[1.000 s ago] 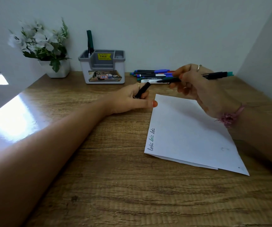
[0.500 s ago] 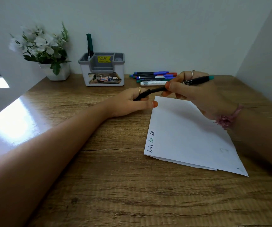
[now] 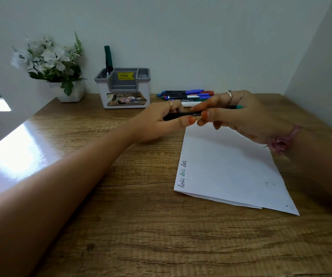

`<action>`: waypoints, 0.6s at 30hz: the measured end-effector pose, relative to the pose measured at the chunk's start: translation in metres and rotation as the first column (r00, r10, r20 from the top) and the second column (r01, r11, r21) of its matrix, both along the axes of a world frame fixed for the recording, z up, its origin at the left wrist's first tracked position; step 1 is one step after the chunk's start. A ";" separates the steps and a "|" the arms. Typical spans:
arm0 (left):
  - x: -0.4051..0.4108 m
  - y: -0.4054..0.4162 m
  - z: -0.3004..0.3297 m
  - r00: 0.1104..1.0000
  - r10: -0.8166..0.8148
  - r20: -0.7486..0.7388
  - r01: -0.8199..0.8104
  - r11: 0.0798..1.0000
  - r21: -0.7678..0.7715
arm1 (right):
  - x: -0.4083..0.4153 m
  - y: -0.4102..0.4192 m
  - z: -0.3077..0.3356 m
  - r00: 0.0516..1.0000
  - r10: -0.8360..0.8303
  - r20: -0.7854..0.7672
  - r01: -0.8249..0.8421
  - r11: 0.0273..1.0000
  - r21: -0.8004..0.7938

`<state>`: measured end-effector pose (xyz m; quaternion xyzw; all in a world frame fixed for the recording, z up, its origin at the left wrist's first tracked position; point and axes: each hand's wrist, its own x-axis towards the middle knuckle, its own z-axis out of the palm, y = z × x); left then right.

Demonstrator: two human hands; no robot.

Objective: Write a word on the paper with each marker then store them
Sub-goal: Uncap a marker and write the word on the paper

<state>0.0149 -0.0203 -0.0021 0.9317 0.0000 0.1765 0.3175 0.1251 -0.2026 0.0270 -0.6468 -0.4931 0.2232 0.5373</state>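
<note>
Black-barrelled, with a teal end, the marker (image 3: pixel 193 113) lies level between our hands above the paper's (image 3: pixel 229 168) top edge. Our left hand (image 3: pixel 161 121) pinches the cap end while our right hand (image 3: pixel 239 114) grips the barrel, likely to press the cap on before storing it in the holder (image 3: pixel 124 88), upper centre.

Brown wood grain, white paper, bright markers

The counter (image 3: pixel 121 236) is brown streaked wood; the paper (image 3: pixel 231 168) white with dark and green writing; the held marker (image 3: pixel 183 114) black, teal-ended; the holder (image 3: pixel 124 87) grey and white.
</note>
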 end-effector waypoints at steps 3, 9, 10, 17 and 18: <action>-0.001 0.004 0.000 1.000 0.005 0.021 -0.004 0.999 -0.048 | 0.002 0.000 0.000 0.998 0.000 -0.057 0.002 1.000 0.029; -0.001 0.003 0.004 0.997 0.045 0.061 -0.043 0.999 -0.033 | 0.004 0.005 -0.003 0.967 -0.255 0.018 0.252 0.963 0.096; -0.001 0.003 0.004 0.996 0.057 0.071 -0.056 0.998 -0.017 | 0.002 0.006 -0.005 0.966 -0.257 0.010 0.255 0.962 0.100; 0.005 -0.005 0.002 0.943 0.210 0.260 -0.221 0.975 0.011 | 0.001 0.011 -0.015 0.970 -0.225 -0.090 0.233 0.967 0.098; 0.006 -0.006 0.003 0.928 0.234 0.289 -0.246 0.969 0.004 | 0.000 0.010 -0.016 0.971 -0.216 -0.105 0.227 0.969 0.099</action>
